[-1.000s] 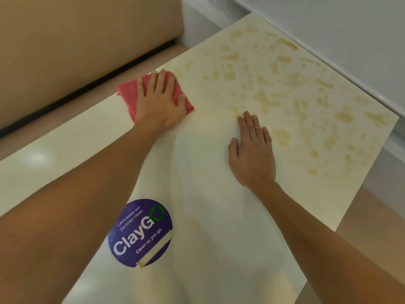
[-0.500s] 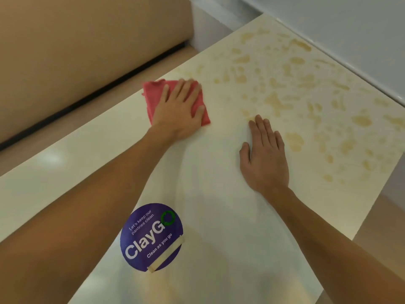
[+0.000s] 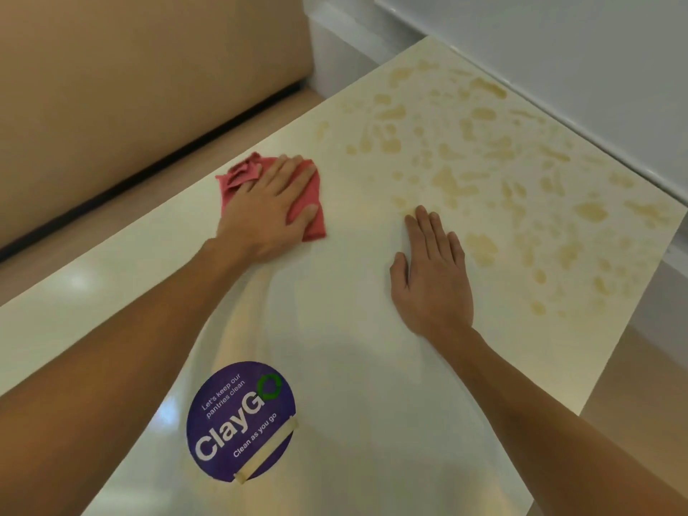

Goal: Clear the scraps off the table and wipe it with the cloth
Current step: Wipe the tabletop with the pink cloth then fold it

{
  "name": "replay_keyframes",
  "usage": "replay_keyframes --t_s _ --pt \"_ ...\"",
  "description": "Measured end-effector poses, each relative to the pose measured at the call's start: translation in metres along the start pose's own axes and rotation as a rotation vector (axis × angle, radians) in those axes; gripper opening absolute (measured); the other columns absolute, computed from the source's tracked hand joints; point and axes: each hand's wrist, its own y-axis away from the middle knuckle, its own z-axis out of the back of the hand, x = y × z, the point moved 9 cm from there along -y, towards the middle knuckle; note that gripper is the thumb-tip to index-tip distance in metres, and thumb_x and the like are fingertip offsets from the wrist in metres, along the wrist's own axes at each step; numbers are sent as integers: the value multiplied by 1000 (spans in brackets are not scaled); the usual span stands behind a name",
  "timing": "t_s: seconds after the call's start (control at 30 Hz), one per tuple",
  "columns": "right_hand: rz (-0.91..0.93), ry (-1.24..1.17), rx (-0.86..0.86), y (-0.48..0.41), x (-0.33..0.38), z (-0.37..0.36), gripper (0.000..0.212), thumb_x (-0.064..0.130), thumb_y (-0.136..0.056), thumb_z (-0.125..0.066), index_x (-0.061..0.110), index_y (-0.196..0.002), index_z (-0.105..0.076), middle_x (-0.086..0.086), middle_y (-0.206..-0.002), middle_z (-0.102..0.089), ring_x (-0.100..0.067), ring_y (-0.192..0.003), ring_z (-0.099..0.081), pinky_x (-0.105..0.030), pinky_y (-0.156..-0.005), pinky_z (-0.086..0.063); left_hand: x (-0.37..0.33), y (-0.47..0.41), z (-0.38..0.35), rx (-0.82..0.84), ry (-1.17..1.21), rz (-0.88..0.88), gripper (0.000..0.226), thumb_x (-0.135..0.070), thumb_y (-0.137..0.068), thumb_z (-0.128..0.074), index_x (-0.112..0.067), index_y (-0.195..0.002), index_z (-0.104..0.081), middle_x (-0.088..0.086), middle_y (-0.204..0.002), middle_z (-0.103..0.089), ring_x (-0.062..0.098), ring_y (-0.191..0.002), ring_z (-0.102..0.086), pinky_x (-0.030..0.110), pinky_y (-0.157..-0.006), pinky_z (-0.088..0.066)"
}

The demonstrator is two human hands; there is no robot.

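We record a tan padded backrest [image 3: 130, 87] at upper left, with a dark seam [image 3: 149, 169] along its base and a matching tan seat [image 3: 111, 214] below. A pale grey wall panel [image 3: 577, 42] fills the upper right, with a white upright [image 3: 335, 46] beside it. Beige floor [image 3: 640, 385] shows at lower right; the light is soft and warm.

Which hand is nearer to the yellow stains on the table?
Right. The right hand lies flat at the edge of the yellow stains, one blotch just beside it; the left hand presses the red cloth farther left, apart from them.
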Motion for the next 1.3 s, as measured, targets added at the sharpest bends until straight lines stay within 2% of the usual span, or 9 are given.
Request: replay_keyframes --t_s 0.17,0.37,0.57,0.67,0.8,0.9,1.0,1.2,1.3 --pt "-1 3 -5 0 1 0 66 40 -105 -22 15 -166 -16 0 -174 -8 -13 -161 0 -43 -131 -10 21 -57 9 -21 -28 198 75 -62 -103 -11 -26 -168 -4 1 -177 0 20 -162 5 49 -130 4" --pt "3 6 -10 0 -2 1 65 40 -106 -25 15 -166 -17 1 -174 -9 -12 -160 0 -43 -130 -11 -23 -19 -4 9 -27 -58 70 -62 -106 -12 -32 -168 -4 -6 -176 0 15 -162 3 46 -131 2" --pt "-5 4 -21 0 0 1 65 41 -105 -23 16 -166 -18 1 -174 -9 -11 -160 0 -42 -130 -11 17 -64 9 -25 -6 188 73 -62 -104 -13 -28 -168 -4 -1 -177 1 18 -162 5 48 -130 5" --pt "0 -4 -29 0 -2 0 65 41 -105 -24 16 -166 -18 2 -174 -10 -10 -160 -1 -42 -130 -10 -15 -86 7 -1 -13 105 71 -59 -105 -12 -29 -168 -4 -2 -177 0 20 -162 4 49 -130 4" --pt "4 -13 -31 0 -2 1 65 41 -105 -24 17 -166 -18 3 -174 -10 -9 -160 0 -42 -130 -11 -17 -39 1 4 -1 -103 67 -62 -107 -15 -34 -168 -6 -8 -176 -1 15 -162 2 47 -131 0" --pt "-1 -25 -28 0 -1 1 65 41 -106 -25 17 -166 -18 3 -174 -9 -9 -160 1 -41 -131 -9 19 -49 9 -13 -8 25 72 -63 -104 -16 -32 -168 -6 -7 -176 -3 14 -162 1 47 -131 1" --pt "-3 -23 -29 0 -2 2 65 41 -105 -26 16 -165 -18 3 -174 -10 -9 -160 0 -41 -131 -9 11 -87 7 -4 4 129 72 -60 -104 -15 -29 -168 -5 -2 -176 -1 18 -162 4 48 -130 4" --pt "-4 -38 -25 1 -2 3 65 41 -105 -28 17 -165 -18 3 -174 -11 -9 -160 0 -41 -130 -10 -64 -47 -10 24 22 -113 66 -56 -107 -16 -31 -168 -9 -5 -176 -4 17 -162 2 50 -131 -5" --pt "-6 -59 -13 -1 -1 5 66 41 -105 -27 18 -165 -18 4 -174 -10 -9 -160 0 -42 -130 -10 -49 -1 -9 -61 76 -1 66 -55 -108 -23 -30 -168 -14 -7 -176 -8 14 -162 -1 46 -131 -9"
